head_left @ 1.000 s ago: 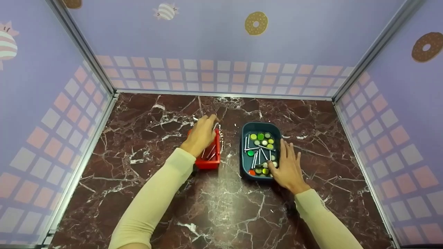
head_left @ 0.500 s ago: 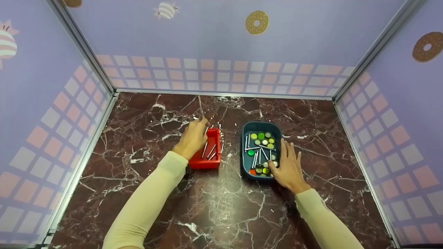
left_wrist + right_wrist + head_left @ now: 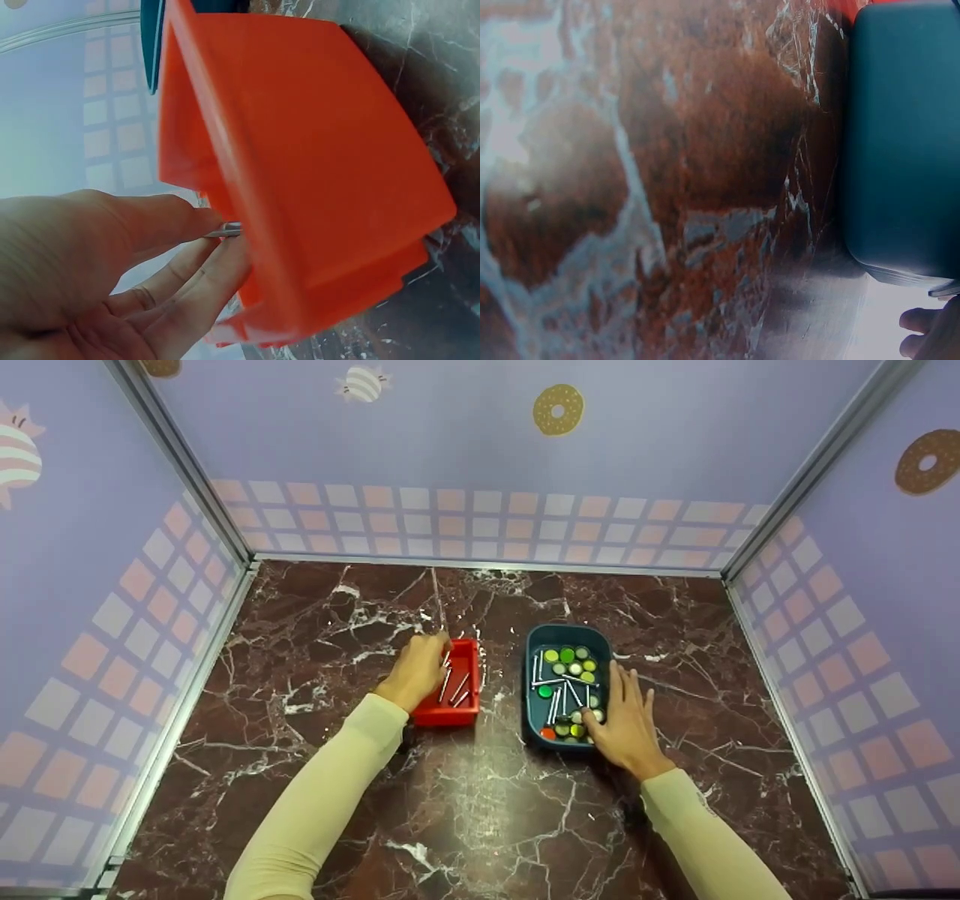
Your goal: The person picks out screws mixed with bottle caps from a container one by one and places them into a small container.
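My left hand (image 3: 415, 669) is over the left side of a red plastic bin (image 3: 466, 718). Its thumb and fingers pinch a silver nail-like rod (image 3: 226, 230) just inside the rim, as the left wrist view shows; the rod's far end is hidden by the bin wall. More such rods (image 3: 460, 690) lie on the bin's floor. Fingers extended, my right hand (image 3: 628, 729) rests along the right rim of a dark teal tray (image 3: 534, 718), thumb over its near corner. Inside the tray are several silver rods (image 3: 553, 706) and round discs (image 3: 568, 655) in green, yellow and pale tones, plus an orange one.
Both containers stand on a dark red marbled tabletop (image 3: 487, 810), with a strip of it between them. Purple panels with a checked band (image 3: 480, 521) close off the back and both sides, joined by metal corner posts (image 3: 180, 465).
My left hand has moved left and lower over the red bin, uncovering rods on its floor. My right hand has stayed at the teal tray's rim.
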Available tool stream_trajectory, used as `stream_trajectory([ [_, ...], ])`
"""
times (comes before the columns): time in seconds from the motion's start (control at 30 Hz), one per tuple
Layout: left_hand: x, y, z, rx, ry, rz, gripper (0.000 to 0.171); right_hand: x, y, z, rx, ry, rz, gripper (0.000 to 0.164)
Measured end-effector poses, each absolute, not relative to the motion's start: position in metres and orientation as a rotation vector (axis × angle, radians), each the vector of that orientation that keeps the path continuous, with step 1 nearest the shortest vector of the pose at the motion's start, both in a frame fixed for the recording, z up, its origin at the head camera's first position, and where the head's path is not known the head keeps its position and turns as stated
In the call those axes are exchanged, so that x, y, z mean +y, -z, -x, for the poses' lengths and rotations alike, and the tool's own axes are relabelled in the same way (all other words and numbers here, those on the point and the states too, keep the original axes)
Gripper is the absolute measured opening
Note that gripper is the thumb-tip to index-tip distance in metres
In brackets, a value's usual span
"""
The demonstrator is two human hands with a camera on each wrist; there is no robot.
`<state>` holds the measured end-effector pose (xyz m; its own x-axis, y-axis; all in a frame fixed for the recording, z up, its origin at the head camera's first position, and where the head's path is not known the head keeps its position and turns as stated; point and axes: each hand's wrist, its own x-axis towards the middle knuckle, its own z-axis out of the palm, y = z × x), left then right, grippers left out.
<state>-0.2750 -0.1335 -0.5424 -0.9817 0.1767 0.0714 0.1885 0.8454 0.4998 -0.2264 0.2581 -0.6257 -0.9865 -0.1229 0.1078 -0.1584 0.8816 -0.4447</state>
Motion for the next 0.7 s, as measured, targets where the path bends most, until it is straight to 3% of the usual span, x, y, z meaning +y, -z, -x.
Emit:
stream_trajectory([
  [0.13,-0.132,0.552,0.279,-3.022,0.815,0.332,0.035,0.258,0.625,0.226,-2.974,-0.719,-0.221,0.106],
  [0.37,-0.139,0.605,0.31,-2.992,0.816,0.399,0.033,0.257,0.625,0.226,-2.968,-0.725,-0.22,0.106],
  [0.7,-0.137,0.622,0.324,-2.994,0.632,0.341,0.033,0.259,0.627,0.227,-2.964,-0.711,-0.229,0.105],
])
